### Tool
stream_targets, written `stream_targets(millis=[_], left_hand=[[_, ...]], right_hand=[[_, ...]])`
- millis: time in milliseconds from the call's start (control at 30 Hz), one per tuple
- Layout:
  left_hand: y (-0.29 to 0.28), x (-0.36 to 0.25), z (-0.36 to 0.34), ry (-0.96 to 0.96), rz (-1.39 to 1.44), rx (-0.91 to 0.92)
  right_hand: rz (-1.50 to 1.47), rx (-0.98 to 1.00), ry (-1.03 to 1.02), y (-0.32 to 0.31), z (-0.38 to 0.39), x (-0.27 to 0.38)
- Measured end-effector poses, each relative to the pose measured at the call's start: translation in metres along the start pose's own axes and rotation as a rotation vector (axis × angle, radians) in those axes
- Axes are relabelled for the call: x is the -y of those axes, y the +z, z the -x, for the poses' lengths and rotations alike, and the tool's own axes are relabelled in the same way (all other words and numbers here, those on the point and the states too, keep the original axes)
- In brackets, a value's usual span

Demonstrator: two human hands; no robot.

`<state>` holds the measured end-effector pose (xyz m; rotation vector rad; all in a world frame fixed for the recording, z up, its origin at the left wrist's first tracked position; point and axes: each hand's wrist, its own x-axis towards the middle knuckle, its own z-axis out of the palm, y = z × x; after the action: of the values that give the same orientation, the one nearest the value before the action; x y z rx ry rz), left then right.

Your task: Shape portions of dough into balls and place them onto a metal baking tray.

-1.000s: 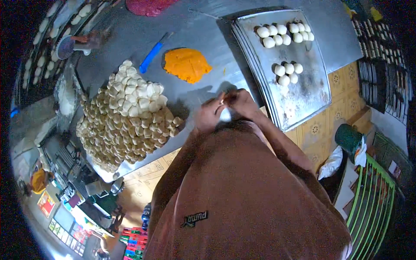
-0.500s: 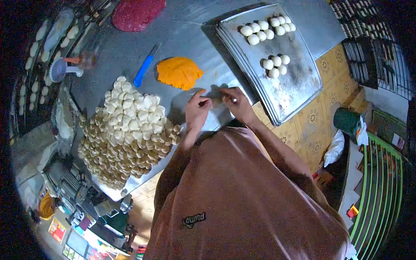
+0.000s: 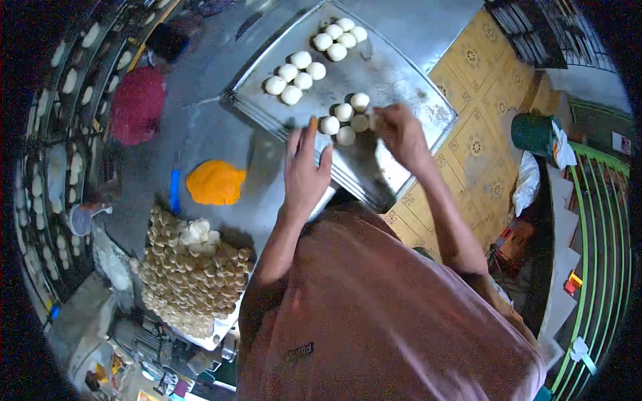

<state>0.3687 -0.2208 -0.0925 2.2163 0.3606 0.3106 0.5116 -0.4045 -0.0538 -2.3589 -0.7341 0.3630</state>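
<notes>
My left hand (image 3: 306, 170) is over the near left edge of the metal tray (image 3: 401, 90), fingers stretched out and slightly blurred, beside a small group of white dough balls (image 3: 329, 125). On the other side of that group is my right hand (image 3: 403, 137), its fingers curled together and smeared by motion. Whatever may be between its fingertips is hidden. Farther up the tray lie two more clusters of dough balls (image 3: 301, 81). Left of the tray, an orange lump of dough or filling (image 3: 216, 182) rests on the metal table.
A blue-handled knife (image 3: 175, 192) lies left of the orange lump. Nearer me is a large heap of small flattened dough pieces (image 3: 194, 284). A dark red mass (image 3: 138, 105) sits at the far left, by racks of dough. Right of the tray is a patterned tile floor (image 3: 471, 127).
My view has turned toward the tray. Both hands have moved from beside the orange lump to the near group of dough balls. My left fingers have straightened.
</notes>
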Motion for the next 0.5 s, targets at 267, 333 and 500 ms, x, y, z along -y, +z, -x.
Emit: stream_targets(millis=[267, 333, 500], left_hand=[[0.039, -0.008, -0.032, -0.065, -0.026, 0.196], [0.032, -0.004, -0.016, -0.03, -0.008, 0.068], [-0.04, 0.053, 0.061, -0.279, 0.074, -0.262]], right_hand=[[0.026, 0.039, -0.016, 0.032, -0.046, -0.045], [0.017, -0.016, 0.072, 0.037, -0.04, -0.046], [-0.347, -0.124, 0.19, 0.027, -0.001, -0.038]])
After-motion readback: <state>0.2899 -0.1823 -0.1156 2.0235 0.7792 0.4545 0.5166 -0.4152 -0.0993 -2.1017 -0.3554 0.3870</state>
